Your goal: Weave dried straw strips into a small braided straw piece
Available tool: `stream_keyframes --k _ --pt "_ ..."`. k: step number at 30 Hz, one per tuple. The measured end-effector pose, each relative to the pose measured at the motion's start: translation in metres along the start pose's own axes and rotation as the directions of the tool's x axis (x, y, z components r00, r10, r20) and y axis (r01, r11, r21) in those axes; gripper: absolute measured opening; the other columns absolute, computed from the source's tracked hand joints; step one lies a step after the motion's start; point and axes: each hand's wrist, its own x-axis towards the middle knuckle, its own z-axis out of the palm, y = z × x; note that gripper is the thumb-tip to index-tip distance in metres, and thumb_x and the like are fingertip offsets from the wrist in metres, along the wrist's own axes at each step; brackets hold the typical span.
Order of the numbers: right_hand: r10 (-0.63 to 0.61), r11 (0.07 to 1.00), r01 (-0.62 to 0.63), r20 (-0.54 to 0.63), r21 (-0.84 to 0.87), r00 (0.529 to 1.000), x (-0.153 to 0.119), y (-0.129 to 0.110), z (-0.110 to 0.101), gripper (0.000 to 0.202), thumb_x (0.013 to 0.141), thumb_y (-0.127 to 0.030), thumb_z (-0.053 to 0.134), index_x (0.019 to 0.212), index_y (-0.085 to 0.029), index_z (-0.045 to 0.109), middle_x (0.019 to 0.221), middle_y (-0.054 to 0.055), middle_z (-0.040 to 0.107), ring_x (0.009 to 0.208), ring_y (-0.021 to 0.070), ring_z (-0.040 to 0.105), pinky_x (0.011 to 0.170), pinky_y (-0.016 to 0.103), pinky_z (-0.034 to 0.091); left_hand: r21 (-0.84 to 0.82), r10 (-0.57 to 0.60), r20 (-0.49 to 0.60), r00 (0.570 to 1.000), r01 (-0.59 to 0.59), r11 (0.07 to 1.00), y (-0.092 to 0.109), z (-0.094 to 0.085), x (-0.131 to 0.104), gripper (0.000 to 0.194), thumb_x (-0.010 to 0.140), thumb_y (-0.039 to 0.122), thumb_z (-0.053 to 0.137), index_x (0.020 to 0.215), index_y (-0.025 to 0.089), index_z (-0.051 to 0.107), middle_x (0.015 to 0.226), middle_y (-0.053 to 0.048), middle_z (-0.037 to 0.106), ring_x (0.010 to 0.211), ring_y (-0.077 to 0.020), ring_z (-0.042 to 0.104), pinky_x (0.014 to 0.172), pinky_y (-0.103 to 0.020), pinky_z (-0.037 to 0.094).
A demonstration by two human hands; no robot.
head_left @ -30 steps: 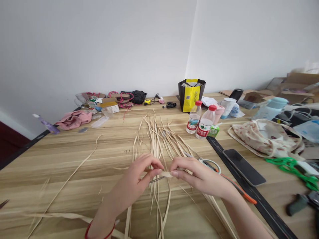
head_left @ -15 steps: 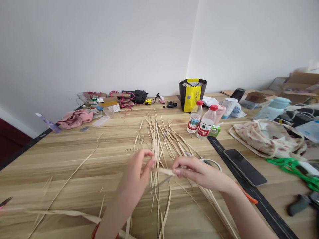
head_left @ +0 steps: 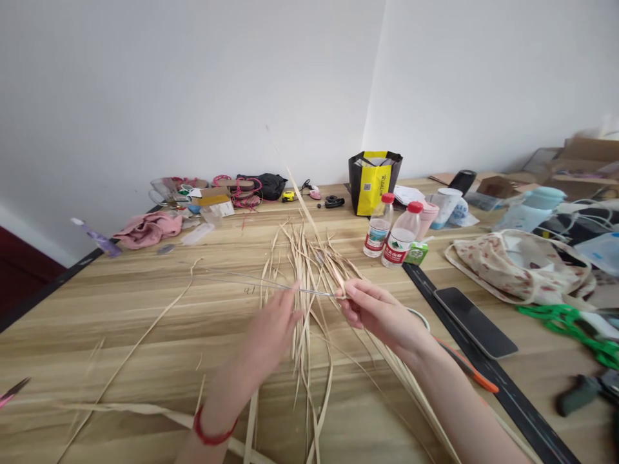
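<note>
My right hand (head_left: 370, 306) pinches a pale flat strip (head_left: 309, 216) whose long end rises up and left in front of the wall. A thin wire (head_left: 312, 292) runs leftward from the same fingertips. My left hand (head_left: 275, 322) is beside the wire, blurred; whether its fingers grip the wire I cannot make out. Under and around both hands lies a loose bundle of long straw-coloured strips (head_left: 300, 258) on the wooden table (head_left: 145, 290). A single curved strip (head_left: 138, 345) lies to the left, and a wide twisted strip (head_left: 145, 408) crosses near the front.
Two red-capped bottles (head_left: 378, 229) and a yellow-black bag (head_left: 371, 187) stand behind, right. A phone (head_left: 476, 322), orange-handled pliers (head_left: 476, 377), a patterned cloth bag (head_left: 522, 267) and green cord (head_left: 570, 328) lie right. Pink cloth (head_left: 149, 229) lies back left; a pink-handled tool (head_left: 14, 392) at the left edge.
My right hand has moved slightly up, and the held strip now points up and away instead of left. The wire now stretches left across the table. My left hand's fingers have moved up slightly.
</note>
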Motion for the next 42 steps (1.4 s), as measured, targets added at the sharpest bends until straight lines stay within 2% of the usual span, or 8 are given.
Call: stream_keyframes --k 4,7,12,16,22,27,32,42 --pt "0.119 0.990 -0.126 0.130 0.054 0.984 -0.002 0.002 0.004 0.028 0.078 -0.041 0.068 0.079 -0.014 0.062 0.062 -0.002 0.050 0.051 0.0073 0.041 0.046 0.021 0.027 -0.115 0.129 -0.340 0.931 -0.178 0.977 -0.011 0.011 0.020 0.059 0.094 0.030 0.046 0.145 0.032 0.017 0.147 -0.014 0.027 0.104 -0.0197 0.057 0.089 -0.039 0.050" --pt "0.180 0.979 -0.192 0.152 0.070 0.972 -0.003 0.005 0.007 0.024 0.077 -0.036 0.068 0.074 -0.013 0.062 0.059 -0.001 0.052 0.049 0.0073 0.042 0.044 0.021 0.025 -0.035 0.221 -0.508 0.832 -0.276 0.960 -0.012 0.011 0.022 0.062 0.090 0.028 0.055 0.143 0.036 0.024 0.151 -0.012 0.016 0.102 -0.0184 0.057 0.088 -0.039 0.051" --pt "0.197 0.969 -0.221 0.202 0.109 0.960 -0.005 0.008 0.012 0.021 0.079 -0.033 0.068 0.072 -0.013 0.063 0.055 -0.003 0.051 0.044 0.0054 0.039 0.042 0.019 0.021 0.114 0.415 -0.472 0.778 -0.412 0.904 -0.014 0.007 0.014 0.018 0.087 0.021 0.061 0.099 0.032 0.068 0.118 -0.003 0.056 0.071 -0.0111 0.054 0.071 -0.030 0.049" --pt "0.101 0.984 -0.139 0.294 0.112 0.950 -0.005 0.009 0.013 0.022 0.079 -0.035 0.070 0.077 -0.014 0.067 0.051 -0.006 0.044 0.042 0.0041 0.032 0.041 0.019 0.018 0.058 0.375 -0.483 0.791 -0.398 0.915 -0.008 0.004 0.012 0.011 0.085 0.024 0.063 0.090 0.030 0.071 0.071 0.002 0.065 0.069 -0.0156 0.055 0.067 -0.032 0.044" --pt "-0.030 0.998 0.018 0.216 0.059 0.976 -0.008 0.008 0.010 0.023 0.081 -0.035 0.069 0.095 -0.016 0.071 0.054 -0.007 0.042 0.043 0.0040 0.031 0.042 0.020 0.020 -0.375 0.012 -0.334 0.943 -0.145 0.916 0.018 0.005 0.009 0.011 0.077 0.029 0.071 0.071 0.021 0.068 0.067 0.001 0.064 0.064 -0.0146 0.053 0.061 -0.027 0.041" --pt "-0.101 0.993 0.086 0.218 0.079 0.971 -0.012 0.006 0.017 0.038 0.089 -0.032 0.058 0.126 -0.022 0.058 0.068 -0.001 0.056 0.047 0.0051 0.042 0.041 0.019 0.025 -0.758 -0.256 -0.101 0.961 0.092 0.645 0.030 0.009 0.008 0.014 0.077 0.033 0.069 0.075 0.019 0.066 0.071 0.000 0.065 0.070 -0.0147 0.057 0.068 -0.026 0.044" --pt "-0.194 0.976 0.172 0.176 0.131 0.965 -0.014 0.024 0.036 0.049 0.096 -0.034 0.047 0.143 -0.026 0.038 0.052 -0.004 0.056 0.035 0.0039 0.034 0.033 0.015 0.018 -0.851 -0.348 -0.048 0.936 0.144 0.504 0.033 0.009 0.010 0.014 0.076 0.031 0.068 0.082 0.018 0.066 0.069 0.001 0.064 0.067 -0.0125 0.057 0.067 -0.023 0.044" --pt "-0.281 0.901 0.204 0.155 0.383 0.947 -0.007 0.064 0.046 0.048 0.096 -0.029 0.045 0.144 -0.026 0.035 0.044 -0.006 0.057 0.028 0.0025 0.026 0.032 0.014 0.013 -0.677 -0.321 -0.202 0.925 0.105 0.729 0.048 0.007 -0.002 0.020 0.079 0.036 0.058 0.088 0.019 0.062 0.064 0.003 0.051 0.057 -0.0116 0.048 0.051 -0.021 0.038"
